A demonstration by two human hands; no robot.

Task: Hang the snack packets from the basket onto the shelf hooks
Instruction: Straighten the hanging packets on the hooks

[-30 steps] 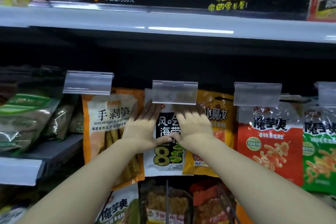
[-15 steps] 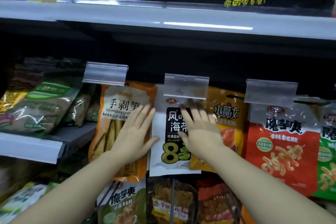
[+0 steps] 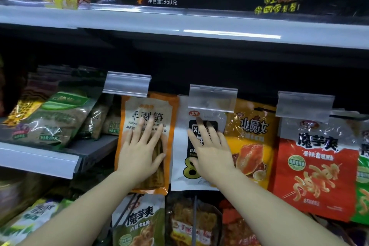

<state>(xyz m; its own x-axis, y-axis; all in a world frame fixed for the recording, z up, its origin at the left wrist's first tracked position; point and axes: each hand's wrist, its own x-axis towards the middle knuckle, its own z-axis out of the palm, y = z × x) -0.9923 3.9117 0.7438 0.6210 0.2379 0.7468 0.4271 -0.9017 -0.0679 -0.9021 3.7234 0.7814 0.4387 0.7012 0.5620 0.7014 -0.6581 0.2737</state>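
A white and black snack packet (image 3: 180, 146) hangs from the middle shelf hook under a clear label holder (image 3: 212, 99). My right hand (image 3: 209, 151) lies flat on its front, fingers spread, holding nothing. My left hand (image 3: 142, 152) rests flat and open on the orange bamboo-shoot packet (image 3: 169, 118), which hangs from the hook to the left under another clear holder (image 3: 126, 84). No basket is in view.
A yellow-orange packet (image 3: 251, 138) and a red packet (image 3: 317, 166) hang to the right. Green bags (image 3: 52, 118) lie on a grey shelf (image 3: 38, 162) at left. More packets (image 3: 139, 221) hang below. A shelf edge (image 3: 179, 28) runs overhead.
Both hands slid down from the top of the white packet near its holder. My left hand moved left onto the orange packet; my right stays flat on the white one.
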